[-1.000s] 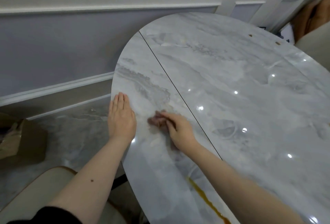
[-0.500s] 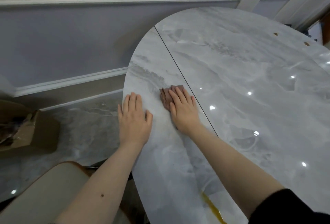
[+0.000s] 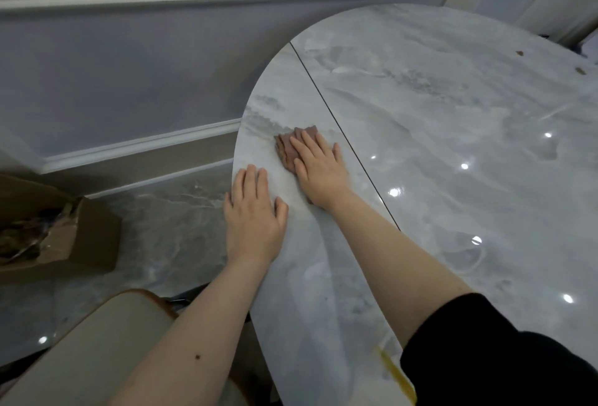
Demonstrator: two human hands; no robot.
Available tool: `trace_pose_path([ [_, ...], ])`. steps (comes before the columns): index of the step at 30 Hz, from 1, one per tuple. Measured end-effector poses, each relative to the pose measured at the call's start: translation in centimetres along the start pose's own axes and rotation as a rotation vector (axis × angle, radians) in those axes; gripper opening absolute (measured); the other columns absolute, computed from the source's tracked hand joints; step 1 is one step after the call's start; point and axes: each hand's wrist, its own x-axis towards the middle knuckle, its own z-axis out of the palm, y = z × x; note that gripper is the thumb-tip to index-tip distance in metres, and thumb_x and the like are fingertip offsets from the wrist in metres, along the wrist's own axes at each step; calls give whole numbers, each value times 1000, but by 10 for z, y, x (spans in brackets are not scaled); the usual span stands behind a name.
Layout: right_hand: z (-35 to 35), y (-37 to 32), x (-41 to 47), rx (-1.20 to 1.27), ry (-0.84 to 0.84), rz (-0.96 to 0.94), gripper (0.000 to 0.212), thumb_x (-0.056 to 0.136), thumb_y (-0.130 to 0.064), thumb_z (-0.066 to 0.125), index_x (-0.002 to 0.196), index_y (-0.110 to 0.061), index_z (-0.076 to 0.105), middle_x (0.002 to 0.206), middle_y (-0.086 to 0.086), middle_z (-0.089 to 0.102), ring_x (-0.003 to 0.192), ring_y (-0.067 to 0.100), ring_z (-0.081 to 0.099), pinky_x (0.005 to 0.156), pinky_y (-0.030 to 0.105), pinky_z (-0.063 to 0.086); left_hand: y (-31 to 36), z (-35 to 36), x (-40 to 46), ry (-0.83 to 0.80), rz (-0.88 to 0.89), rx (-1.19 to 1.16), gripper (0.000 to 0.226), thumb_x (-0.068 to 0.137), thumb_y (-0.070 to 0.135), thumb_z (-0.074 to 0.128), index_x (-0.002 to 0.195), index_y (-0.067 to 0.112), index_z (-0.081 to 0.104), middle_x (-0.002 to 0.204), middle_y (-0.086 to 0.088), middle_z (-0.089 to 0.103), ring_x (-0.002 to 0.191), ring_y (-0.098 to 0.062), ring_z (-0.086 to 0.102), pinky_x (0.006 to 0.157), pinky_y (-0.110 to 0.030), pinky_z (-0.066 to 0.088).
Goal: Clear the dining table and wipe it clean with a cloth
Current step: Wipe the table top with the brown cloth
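desk point(image 3: 420, 153) looks cleared | our right hand point(image 3: 318, 163) flat, pressing cloth point(image 3: 296, 143) | left hand point(image 3: 254, 214) flat, holding nothing | crumbs point(image 3: 519, 53), yellow smear point(image 3: 396, 373) left

I see an open cardboard box point(image 3: 64, 231) on the glossy floor point(image 3: 168, 231), well to the left of the hands. A pale chair point(image 3: 97, 347) sits below them, under the forearm, and a panelled wall point(image 3: 129, 66) runs behind.

No text, label, brand, number or sign can be read anywhere, not even on the cardboard box point(image 3: 58, 231) at nine o'clock.
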Motion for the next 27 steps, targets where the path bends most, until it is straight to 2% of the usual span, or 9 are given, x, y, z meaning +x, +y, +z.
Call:
trace_pose_path([
  [6, 5, 0, -58, 12, 36, -12, 48, 101, -32, 30, 148, -30, 23, 158, -10, 13, 147, 15, 3, 118, 43, -1, 1, -6, 3, -19, 22, -5, 56, 92, 33, 41, 141, 8, 33, 150, -11, 31, 141, -26, 23, 107, -49, 32],
  [11, 13, 0, -112, 31, 38, 25, 47, 101, -33, 29, 148, -32, 23, 158, -11, 13, 147, 15, 2, 119, 44, -1, 1, -3, -14, 0, 90, 19, 53, 91, 27, 41, 139, 5, 37, 147, -14, 35, 140, -29, 25, 117, -50, 15],
  [16, 16, 5, -164, 70, 67, -5, 64, 88, -47, 9, 146, -30, 29, 156, -9, 21, 147, 15, 11, 117, 37, 5, 7, -9, -52, -10, 74, 18, 52, 95, 26, 36, 143, 6, 31, 152, -13, 29, 143, -28, 20, 119, -47, 7],
  [18, 15, 8, -181, 129, 86, -16, 57, 92, -41, 20, 142, -24, 40, 152, -3, 33, 144, 20, 23, 117, 37, 15, 11, -11, -68, -12, 62, 23, 52, 96, 24, 35, 144, 5, 30, 153, -14, 26, 143, -29, 18, 118, -47, 6],
  [20, 15, 11, -195, 188, 172, -74, 48, 91, -29, 32, 127, -11, 59, 137, 9, 53, 130, 29, 47, 111, 36, 32, 15, -12, -82, -18, 59, 29, 50, 96, 21, 35, 143, 4, 30, 152, -15, 26, 143, -31, 18, 118, -48, 5],
  [21, 14, 13, -198, 243, 194, -86, 45, 90, -24, 35, 119, -6, 64, 128, 14, 60, 121, 32, 55, 107, 33, 35, 17, -12, -88, -19, 60, 31, 50, 95, 19, 36, 142, 3, 31, 152, -16, 27, 142, -32, 18, 118, -48, 6],
  [24, -6, 17, -209, 464, 166, -96, 35, 91, -7, 38, 109, -1, 67, 111, 13, 69, 111, 27, 60, 101, 22, 38, 22, -10, -105, -12, 70, 23, 47, 92, 12, 40, 138, 2, 36, 148, -18, 31, 140, -34, 22, 118, -48, 12],
  [26, -26, 26, -216, 559, 245, -35, 35, 92, 2, 38, 114, -4, 65, 113, 7, 69, 113, 19, 59, 100, 20, 41, 27, -11, -118, -11, 73, -18, 47, 90, 6, 42, 136, 3, 38, 148, -17, 33, 140, -32, 23, 118, -46, 12],
  [27, -38, 31, -222, 606, 286, 2, 35, 93, 6, 38, 116, -3, 63, 114, 6, 68, 112, 14, 58, 97, 15, 41, 31, -11, -126, -16, 76, -39, 48, 89, 5, 41, 137, 4, 37, 149, -16, 31, 141, -30, 22, 118, -45, 11],
])
